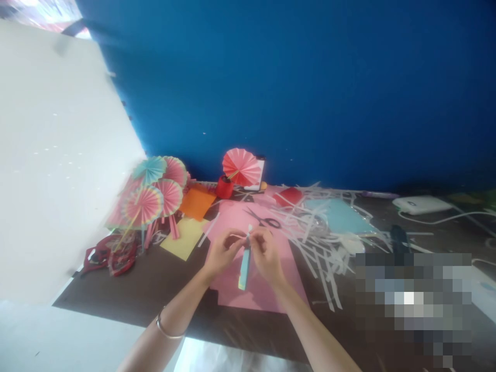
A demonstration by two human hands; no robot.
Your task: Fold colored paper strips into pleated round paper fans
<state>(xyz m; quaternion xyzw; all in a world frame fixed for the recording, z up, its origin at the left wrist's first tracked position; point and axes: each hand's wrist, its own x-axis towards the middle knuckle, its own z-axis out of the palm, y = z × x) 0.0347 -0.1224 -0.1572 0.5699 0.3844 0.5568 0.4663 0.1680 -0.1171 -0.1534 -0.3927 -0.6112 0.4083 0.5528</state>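
Note:
Both hands meet over the pink paper sheets (267,289) at the middle of the table. My left hand (225,253) is closed in a pinch at the upper part of a narrow, folded light-blue paper strip (245,268). From the other side my right hand (268,256) pinches the same part. The strip's lower end, with a yellowish tip, hangs toward me. A small whitish bit (250,227) pokes out above the fingertips; its kind is unclear. Just beyond the hands, black-handled scissors (267,222) lie partly spread on the pink paper.
Finished round paper fans (143,205) stand at the left, near red-rimmed glasses or a similar red item (122,258). Yellow paper (184,240) and orange paper (197,201) lie left. White paper strips (325,258) and a light-blue sheet (349,217) spread right. A blue wall (302,93) rises behind.

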